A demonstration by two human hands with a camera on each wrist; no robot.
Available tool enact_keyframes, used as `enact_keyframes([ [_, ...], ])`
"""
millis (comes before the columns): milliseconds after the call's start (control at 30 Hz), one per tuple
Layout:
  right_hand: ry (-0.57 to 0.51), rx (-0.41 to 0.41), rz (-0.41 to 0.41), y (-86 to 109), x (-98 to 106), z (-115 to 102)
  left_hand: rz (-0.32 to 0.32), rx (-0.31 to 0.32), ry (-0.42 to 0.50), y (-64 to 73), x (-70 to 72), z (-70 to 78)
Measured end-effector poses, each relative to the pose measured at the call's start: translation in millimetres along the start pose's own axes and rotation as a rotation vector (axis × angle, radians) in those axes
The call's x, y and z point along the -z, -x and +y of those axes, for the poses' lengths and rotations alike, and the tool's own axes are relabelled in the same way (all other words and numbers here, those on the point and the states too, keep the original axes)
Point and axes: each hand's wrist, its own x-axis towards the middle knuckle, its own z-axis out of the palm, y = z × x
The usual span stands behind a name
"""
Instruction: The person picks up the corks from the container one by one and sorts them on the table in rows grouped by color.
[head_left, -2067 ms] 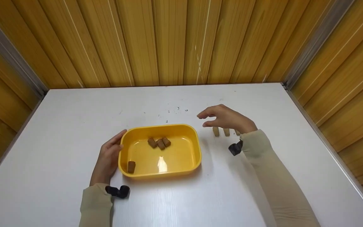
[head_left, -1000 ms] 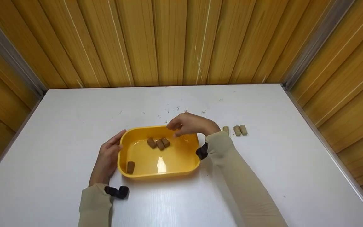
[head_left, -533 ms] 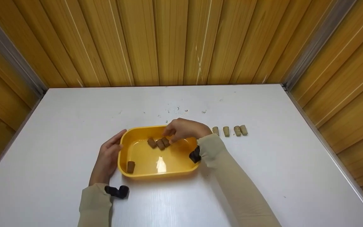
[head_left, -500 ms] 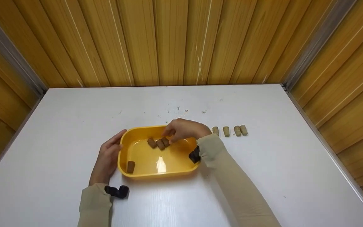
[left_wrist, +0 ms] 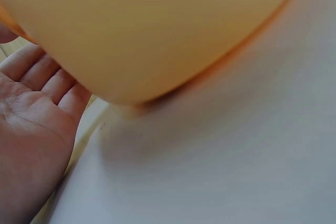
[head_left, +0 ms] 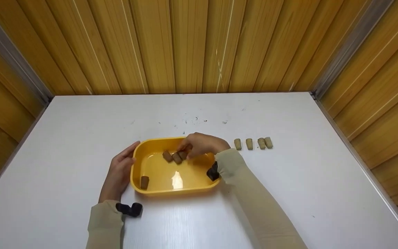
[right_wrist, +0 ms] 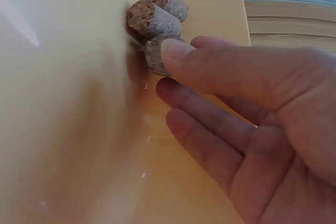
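Note:
A yellow plastic tray [head_left: 171, 178] stands on the white table. My left hand [head_left: 117, 169] holds its left side, thumb at the rim and fingers along the outside; in the left wrist view, the palm [left_wrist: 37, 124] shows beside the tray's outer wall. Over the tray's far side, my right hand [head_left: 202, 143] reaches in. Its thumb and a finger pinch a small tapered cork [right_wrist: 156, 55], partly hidden by the thumb. Two more corks lie close beside it, the middle cork [head_left: 176, 158] and the left cork [head_left: 167, 156]. Another cork [head_left: 144, 182] lies in the near left corner.
Right of the tray, several corks lie in a row on the table [head_left: 309, 173], among them a cork [head_left: 249, 144]. Dark crumbs [head_left: 196, 118] dot the surface behind the tray. Yellow wood-look panels [head_left: 188, 45] wall the back and sides.
My right hand has moved left from beside the row of corks into the tray, lowered, and taken hold of a cork. The left hand keeps its place on the tray.

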Motion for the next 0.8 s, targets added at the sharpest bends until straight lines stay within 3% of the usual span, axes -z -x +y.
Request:
enact_keyframes([
  [500, -0.091, 0.015, 0.025, -4.5, -8.3, 3.9, -0.001, 0.015, -0.004, -0.4, -0.5, 0.8],
  [800, -0.06, 0.07, 0.05, -7.3, -8.7, 4.3, 0.006, 0.006, 0.018, -0.8, -1.4, 0.1],
])
